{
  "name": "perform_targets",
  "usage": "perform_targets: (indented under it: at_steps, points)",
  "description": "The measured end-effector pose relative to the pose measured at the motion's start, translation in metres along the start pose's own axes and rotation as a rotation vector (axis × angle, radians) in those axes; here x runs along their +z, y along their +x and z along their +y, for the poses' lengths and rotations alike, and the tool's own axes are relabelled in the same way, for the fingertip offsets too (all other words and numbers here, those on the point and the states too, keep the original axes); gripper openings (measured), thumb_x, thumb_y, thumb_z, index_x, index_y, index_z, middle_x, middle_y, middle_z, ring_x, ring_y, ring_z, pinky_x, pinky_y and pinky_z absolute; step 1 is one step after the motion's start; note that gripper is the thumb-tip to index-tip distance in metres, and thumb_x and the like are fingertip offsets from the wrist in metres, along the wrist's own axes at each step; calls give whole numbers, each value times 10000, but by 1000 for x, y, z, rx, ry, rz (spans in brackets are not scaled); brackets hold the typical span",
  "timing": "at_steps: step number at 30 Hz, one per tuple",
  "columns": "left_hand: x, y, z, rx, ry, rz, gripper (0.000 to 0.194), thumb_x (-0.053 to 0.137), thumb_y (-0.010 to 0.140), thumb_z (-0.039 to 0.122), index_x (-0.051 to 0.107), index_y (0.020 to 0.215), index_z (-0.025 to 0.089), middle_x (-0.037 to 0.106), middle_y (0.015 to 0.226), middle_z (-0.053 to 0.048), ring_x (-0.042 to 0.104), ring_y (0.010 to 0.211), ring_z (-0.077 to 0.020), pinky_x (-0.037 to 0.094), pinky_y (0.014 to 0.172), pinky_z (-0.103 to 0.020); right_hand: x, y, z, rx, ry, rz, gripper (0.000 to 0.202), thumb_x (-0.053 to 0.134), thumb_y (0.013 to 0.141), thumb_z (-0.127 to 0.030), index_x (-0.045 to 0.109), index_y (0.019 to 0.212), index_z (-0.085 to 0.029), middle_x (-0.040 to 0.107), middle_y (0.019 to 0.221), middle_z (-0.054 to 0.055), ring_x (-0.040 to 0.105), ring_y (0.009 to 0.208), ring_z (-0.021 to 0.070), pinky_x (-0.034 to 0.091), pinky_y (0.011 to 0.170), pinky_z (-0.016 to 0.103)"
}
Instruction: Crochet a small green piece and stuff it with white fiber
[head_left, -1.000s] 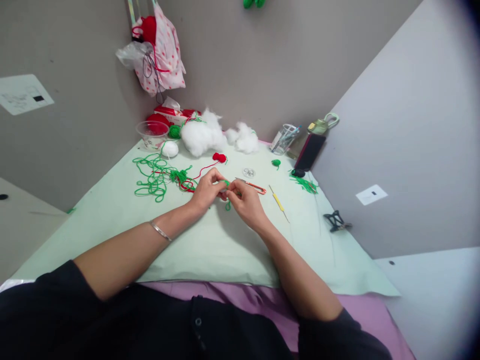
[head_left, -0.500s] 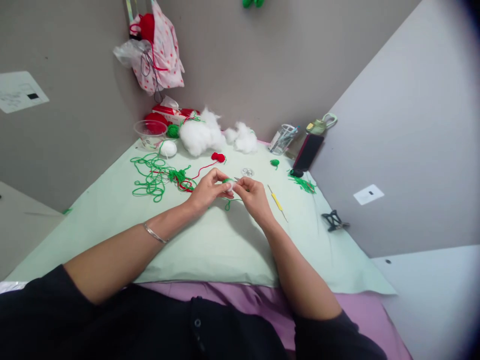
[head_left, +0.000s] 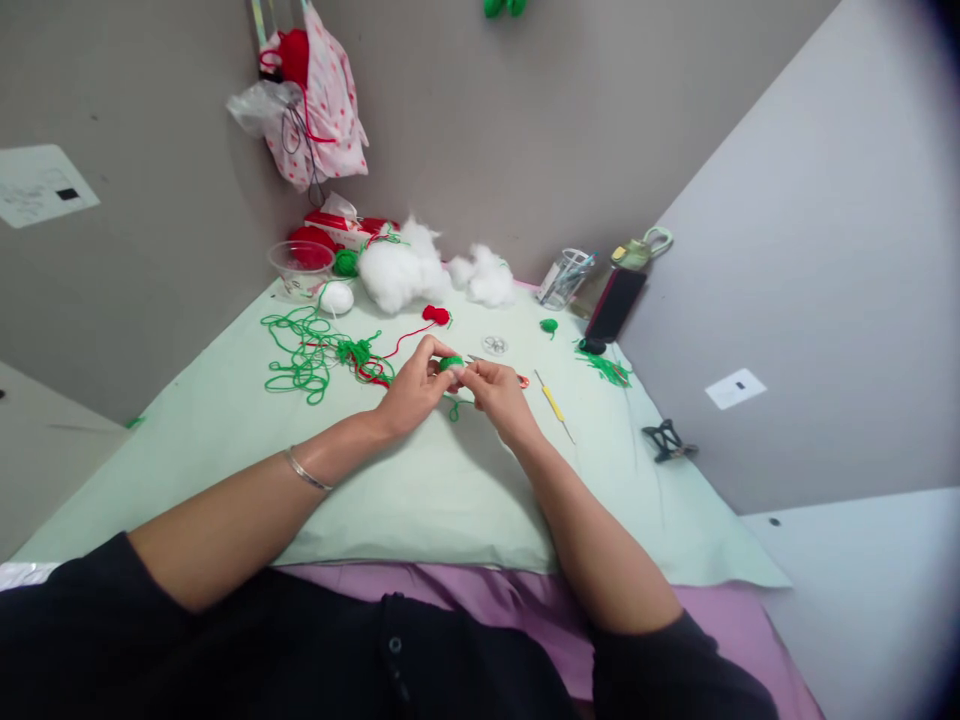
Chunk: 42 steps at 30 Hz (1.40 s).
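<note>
Between my hands is a small green crocheted piece point(head_left: 451, 363) with a bit of white stuffing at its near side. My left hand point(head_left: 415, 385) is closed around its left side. My right hand point(head_left: 498, 393) pinches at the stuffing on the right; the fingertips partly hide it. A green yarn tail hangs below the piece. Just beyond my right hand, scissors with an orange handle point(head_left: 523, 381) lie partly covered by the hand. A yellow-handled crochet hook point(head_left: 553, 402) lies to the right.
Tangled green yarn point(head_left: 300, 350) lies left, with a red crocheted piece point(head_left: 436, 315) beyond. White stuffing point(head_left: 401, 268), a clear tub point(head_left: 300, 268) and a tissue box point(head_left: 341, 232) stand at the back. A phone point(head_left: 616, 305), pen cup point(head_left: 566, 280) and black claw clip point(head_left: 667, 440) are right.
My right hand has shifted slightly left toward the green piece, uncovering the orange scissor handle. More of the green piece shows now, and less white.
</note>
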<state>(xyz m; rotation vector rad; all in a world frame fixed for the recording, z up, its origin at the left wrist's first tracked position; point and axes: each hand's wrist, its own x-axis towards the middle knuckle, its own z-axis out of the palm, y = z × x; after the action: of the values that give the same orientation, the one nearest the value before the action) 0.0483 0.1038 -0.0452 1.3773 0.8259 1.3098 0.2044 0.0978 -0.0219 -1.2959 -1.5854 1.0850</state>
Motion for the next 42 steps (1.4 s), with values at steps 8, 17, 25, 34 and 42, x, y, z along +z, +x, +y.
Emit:
perform_targets:
  at_steps: [8, 17, 25, 34, 42]
  points:
    - [-3, 7, 8, -53, -65, -39, 244, 730, 792, 246, 522, 903, 185, 653, 921, 6, 695, 668, -124, 602, 684, -319, 0, -7, -6, -84, -97, 40, 324, 601, 857, -472, 542, 670, -214, 458, 560, -54, 345, 540, 112, 267, 545, 272]
    - [2, 9, 2, -172, -83, 106, 188, 645, 719, 122, 495, 787, 213, 566, 610, 71, 564, 472, -104, 476, 479, -233, 14, -10, -4, -119, -207, 54, 197, 625, 837, -326, 538, 691, -225, 499, 534, -62, 393, 519, 118, 282, 571, 270]
    - [7, 2, 8, -170, -183, 55, 233, 710, 788, 233, 546, 945, 181, 612, 847, 36, 687, 667, -111, 596, 728, -313, 2, 5, 2, -48, -108, 116, 336, 589, 856, -491, 493, 670, -227, 410, 535, -69, 324, 490, 102, 255, 499, 260]
    - [2, 11, -1, -148, -99, 118, 181, 663, 734, 75, 572, 846, 184, 578, 648, 67, 538, 509, -84, 427, 524, -218, 21, -18, -8, -132, -172, 58, 162, 544, 865, -300, 543, 722, -225, 541, 624, -28, 446, 583, 140, 322, 579, 279]
    - [1, 8, 7, -179, -212, 74, 278, 735, 784, 281, 539, 958, 187, 685, 789, 11, 682, 746, -140, 542, 799, -300, 20, -12, -6, -121, -113, 46, 205, 497, 908, -378, 478, 759, -239, 370, 562, -70, 340, 513, 121, 284, 520, 262]
